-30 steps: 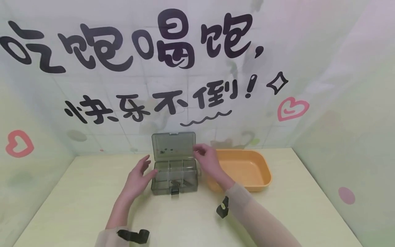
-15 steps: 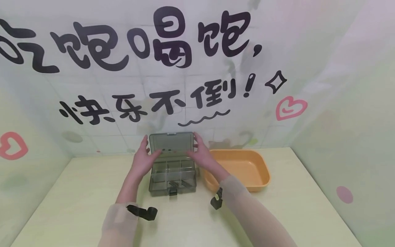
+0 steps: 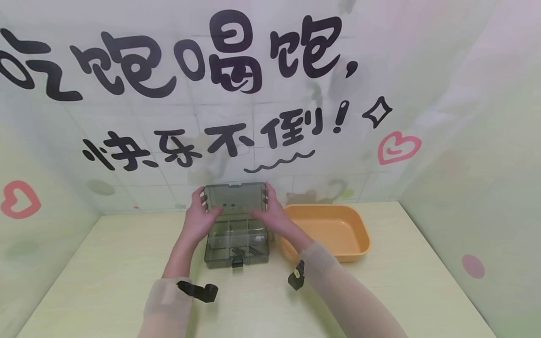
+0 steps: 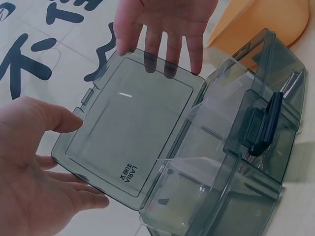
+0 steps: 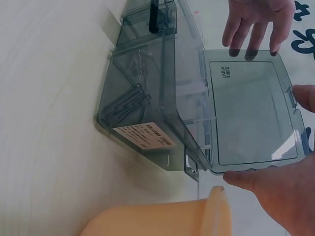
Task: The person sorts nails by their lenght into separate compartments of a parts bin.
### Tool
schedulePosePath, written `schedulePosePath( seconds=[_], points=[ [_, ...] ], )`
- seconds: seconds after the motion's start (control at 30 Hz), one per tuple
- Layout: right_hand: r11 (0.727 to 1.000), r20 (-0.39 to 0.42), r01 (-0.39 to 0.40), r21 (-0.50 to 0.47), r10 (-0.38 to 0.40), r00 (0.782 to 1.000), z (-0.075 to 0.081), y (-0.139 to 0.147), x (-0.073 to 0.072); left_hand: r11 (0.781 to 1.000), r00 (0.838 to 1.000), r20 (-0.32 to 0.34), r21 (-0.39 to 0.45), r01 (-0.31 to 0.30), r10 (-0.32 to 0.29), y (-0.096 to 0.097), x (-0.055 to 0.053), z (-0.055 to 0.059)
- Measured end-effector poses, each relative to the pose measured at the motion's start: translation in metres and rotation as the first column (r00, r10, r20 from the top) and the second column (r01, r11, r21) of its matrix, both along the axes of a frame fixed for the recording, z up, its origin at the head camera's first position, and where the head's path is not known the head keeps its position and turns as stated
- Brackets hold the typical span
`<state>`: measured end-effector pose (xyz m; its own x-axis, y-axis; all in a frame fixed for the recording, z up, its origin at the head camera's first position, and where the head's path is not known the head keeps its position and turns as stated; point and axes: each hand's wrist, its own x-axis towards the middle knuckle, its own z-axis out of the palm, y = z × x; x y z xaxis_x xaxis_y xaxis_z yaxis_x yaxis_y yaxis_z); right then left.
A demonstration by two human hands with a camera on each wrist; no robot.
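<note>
A smoky clear plastic storage box (image 3: 215, 256) stands on the table with its hinged lid (image 3: 236, 197) raised. My left hand (image 3: 198, 217) holds the lid's left edge, thumb in front and fingertips behind it. At the opposite edge, my right hand (image 3: 275, 215) grips the lid the same way. The fingertips of both hands show through the clear plastic in the wrist views. Several slim metal pieces (image 5: 128, 104), like screws or bolts, lie in the front compartments. A dark latch (image 4: 268, 124) sits on the box's front wall.
Just right of the box stands an orange plastic tray (image 3: 363, 234), partly behind my right forearm. The back wall (image 3: 296, 183) with large black lettering rises close behind the lid. Side walls border the pale table (image 3: 253, 305).
Both hands have risen from beside the box to the two sides of the lid and taken hold of it. Over the last half second, the lid's top edge has tipped slightly forward.
</note>
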<state>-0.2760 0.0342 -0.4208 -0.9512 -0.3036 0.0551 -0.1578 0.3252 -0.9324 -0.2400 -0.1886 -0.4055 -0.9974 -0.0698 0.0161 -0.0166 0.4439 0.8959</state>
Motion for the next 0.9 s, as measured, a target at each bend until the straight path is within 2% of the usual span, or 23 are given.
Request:
schedulePosePath(
  seconds=[0.23, 0.37, 0.5, 0.67, 0.9],
  points=[
    [0.989, -0.038, 0.028, -0.142, -0.034, 0.999, -0.004, -0.004, 0.006, 1.0, 1.0, -0.009, 0.009, -0.008, 0.008, 0.002, 0.009, -0.001],
    [0.977, -0.041, 0.056, -0.207, -0.066, 0.997, -0.004, -0.006, 0.009, 1.0, 1.0, -0.03, -0.017, -0.007, 0.006, 0.004, 0.012, -0.004],
    [0.972, -0.032, 0.083, -0.218, -0.092, 0.995, -0.004, -0.006, 0.012, 0.999, 0.998, -0.062, -0.054, 0.0, -0.004, 0.004, 0.015, -0.006],
    [0.969, -0.033, 0.083, -0.231, -0.093, 0.995, -0.005, -0.006, 0.014, 0.999, 0.997, -0.072, -0.051, 0.001, -0.005, 0.002, 0.02, -0.008],
    [0.981, -0.074, 0.099, -0.168, -0.112, 0.991, -0.005, -0.006, 0.017, 0.999, 0.998, -0.06, -0.042, 0.0, -0.003, 0.002, 0.026, -0.008]
  ],
)
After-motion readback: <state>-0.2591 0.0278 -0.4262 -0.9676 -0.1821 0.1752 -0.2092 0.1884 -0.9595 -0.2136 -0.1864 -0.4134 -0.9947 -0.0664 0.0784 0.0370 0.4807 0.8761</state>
